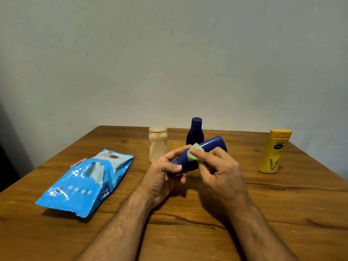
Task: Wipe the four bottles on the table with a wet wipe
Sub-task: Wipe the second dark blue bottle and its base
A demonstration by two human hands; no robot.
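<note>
Bottle in hand: blue tube, lifted off the worktop and tilted, cap end up and to the right, held over the middle of the worktop in front of the other bottles.
Wipe: pale green wipe, folded small, pressed against the upper side of the tube near its middle.
Left hand: left hand wraps the tube's lower end; grip closed around it, thumb across the front.
Right hand: right hand pinches the wipe between thumb and fingertips; grip narrow, touching the tube through the wipe.
Progress: one bottle is under the wipe now; whether any other is already clean cannot be told.
Bottles standing: clear bottle just behind the left hand; dark blue bottle behind the tube, partly hidden by it; yellow bottle well apart on the right. All three upright.
Left to do, as a judgement: finish the tube, then any of the three standing bottles not yet wiped.
Pack: blue wipe pack lies flat on the left, flap open, a sheet peeking out.
</note>
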